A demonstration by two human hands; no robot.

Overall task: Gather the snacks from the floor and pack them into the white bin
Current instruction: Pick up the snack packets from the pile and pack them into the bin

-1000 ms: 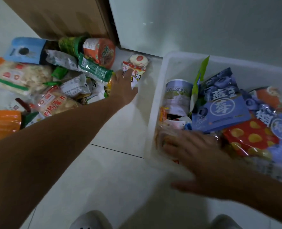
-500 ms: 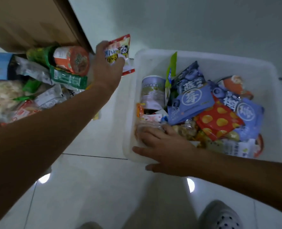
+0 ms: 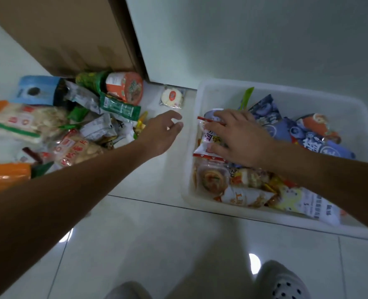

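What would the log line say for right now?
left hand: open, empty | right hand: pressing red-edged packet into white bin

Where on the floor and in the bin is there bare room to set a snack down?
Bare floor lies between the snack pile and the white bin, and nearer the feet. The bin's far right corner is open. Its near half and the pile by the brown door are crowded.

White bin (image 3: pixel 200 91): open-topped, on the floor, roughly half full of snack packets. Loose snacks (image 3: pixel 88 126): piled on floor left of bin, well apart.
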